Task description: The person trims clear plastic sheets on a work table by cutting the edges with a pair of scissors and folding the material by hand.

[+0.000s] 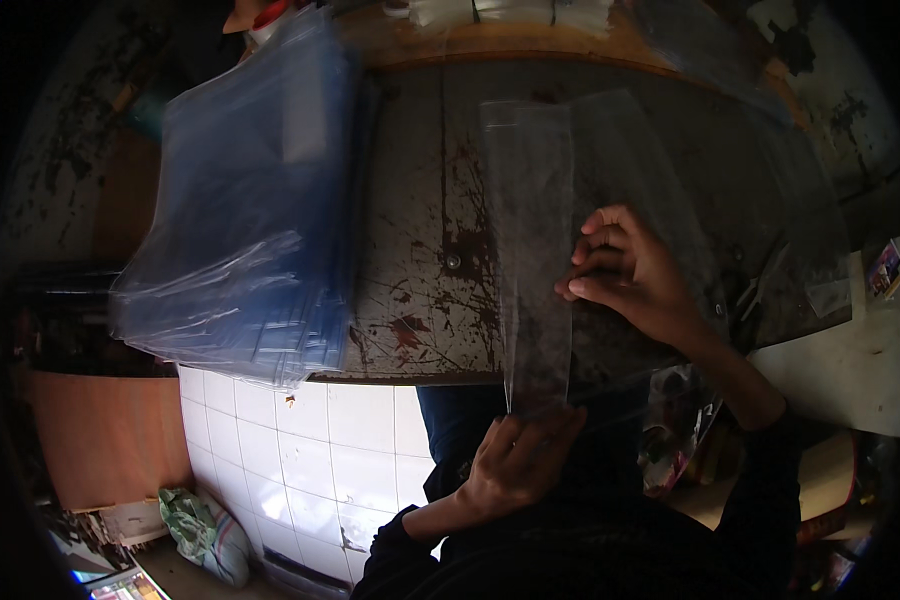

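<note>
From here I see 2 bare hands at work over the near side. The left hand point(525, 450) is low, just past the front edge, its wrist bent inward and its fingers bunched and pinching the near end of a long strip of clear plastic point(538, 240). That strip runs away from the person across the counter point(410, 230), its near end hanging past the edge. The right hand point(620, 265) is farther in, raised beside the strip's right edge, the forearm slanting up from the lower right. Its fingers curl loosely, with thumb and forefinger tips close together; I can't tell whether they have hold of the plastic.

On the left of the counter sits a thick stack of bluish clear sheets point(240, 190), its near corners fanned out and reaching over the edge. The dark top is scratched and worn between stack and strip, with a round bolt head point(453, 262) there. Another clear sheet point(635, 160) lies right of the strip.

Around it, from the left: a brown wooden panel point(110, 435), a green and white bundle point(210, 535), white tiles point(295, 430), and a pale board point(840, 365) at far right.
</note>
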Motion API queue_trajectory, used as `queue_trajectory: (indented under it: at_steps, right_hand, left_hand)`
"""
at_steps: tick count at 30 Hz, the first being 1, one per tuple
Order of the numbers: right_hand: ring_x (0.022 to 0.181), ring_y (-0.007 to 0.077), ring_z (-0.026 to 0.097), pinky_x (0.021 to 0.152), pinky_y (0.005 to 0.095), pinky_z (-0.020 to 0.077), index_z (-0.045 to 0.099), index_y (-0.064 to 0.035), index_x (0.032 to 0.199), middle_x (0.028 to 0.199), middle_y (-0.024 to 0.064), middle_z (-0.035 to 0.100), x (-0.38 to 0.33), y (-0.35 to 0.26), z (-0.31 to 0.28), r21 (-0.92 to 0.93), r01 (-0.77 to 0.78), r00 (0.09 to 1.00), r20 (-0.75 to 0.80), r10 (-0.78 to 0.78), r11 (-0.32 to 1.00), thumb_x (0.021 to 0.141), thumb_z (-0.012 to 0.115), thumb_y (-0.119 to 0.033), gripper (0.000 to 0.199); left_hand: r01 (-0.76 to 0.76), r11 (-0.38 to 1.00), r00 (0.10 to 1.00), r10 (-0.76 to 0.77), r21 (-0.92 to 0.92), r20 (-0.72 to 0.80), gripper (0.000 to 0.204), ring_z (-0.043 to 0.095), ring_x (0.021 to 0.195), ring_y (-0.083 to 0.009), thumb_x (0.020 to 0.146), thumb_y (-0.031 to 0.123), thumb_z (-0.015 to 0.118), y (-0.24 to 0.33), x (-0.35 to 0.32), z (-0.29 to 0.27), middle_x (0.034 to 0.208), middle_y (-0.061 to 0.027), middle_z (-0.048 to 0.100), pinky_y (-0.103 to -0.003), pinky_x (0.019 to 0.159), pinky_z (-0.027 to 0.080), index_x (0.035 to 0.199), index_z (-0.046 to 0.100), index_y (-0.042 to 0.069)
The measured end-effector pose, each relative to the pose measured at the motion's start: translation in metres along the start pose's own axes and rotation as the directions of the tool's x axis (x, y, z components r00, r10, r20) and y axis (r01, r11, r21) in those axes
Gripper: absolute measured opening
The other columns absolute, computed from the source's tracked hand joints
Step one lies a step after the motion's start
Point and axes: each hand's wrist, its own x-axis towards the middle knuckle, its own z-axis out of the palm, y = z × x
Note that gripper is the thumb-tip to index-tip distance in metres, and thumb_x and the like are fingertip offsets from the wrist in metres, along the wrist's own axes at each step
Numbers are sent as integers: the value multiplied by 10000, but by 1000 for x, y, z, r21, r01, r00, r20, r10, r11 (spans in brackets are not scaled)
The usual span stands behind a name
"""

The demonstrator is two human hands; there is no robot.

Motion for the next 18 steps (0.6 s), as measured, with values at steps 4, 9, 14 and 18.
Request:
queue_trajectory:
  at_steps: [4, 9, 14, 18]
  right_hand:
    - [864, 152, 575, 735, 261, 524, 394, 51, 1122, 934, 108, 478, -1, -10, 4, -5, -77, 997, -30, 77, 997, 774, 583, 19, 397]
    - [840, 131, 537, 710, 229, 438, 426, 39, 1211, 931, 67, 482, -2, -17, 10, 101, -215, 964, -139, 228, 971, 789, 508, 15, 431]
    - [696, 82, 463, 632, 203, 404, 447, 17, 1189, 877, 35, 466, 13, -35, 12, 335, -255, 958, -40, 284, 907, 777, 495, 40, 415]
    - [715, 130, 498, 601, 248, 422, 509, -20, 1087, 817, 87, 500, 19, -82, 27, -110, -10, 997, -77, 1, 994, 742, 505, 22, 347]
  left_hand:
    - [-78, 997, 996, 78, -8, 42, 231, 543, 650, -98, 672, 32, 660, -1, 1, -6, 897, -17, 612, -210, 494, 420, 899, 674, 73]
    - [79, 958, 993, -102, -276, -67, 316, 591, 727, -158, 617, 110, 711, 0, 7, -21, 898, -42, 593, -246, 584, 487, 920, 655, 42]
    - [130, 988, 955, -149, -88, -256, 240, 591, 742, -205, 755, 238, 596, -10, 9, -32, 891, -102, 601, -277, 607, 477, 860, 647, 29]
    - [190, 979, 927, -202, -68, -315, 327, 590, 796, -241, 836, 297, 539, -15, 4, -35, 887, -148, 587, -300, 659, 477, 896, 614, -16]
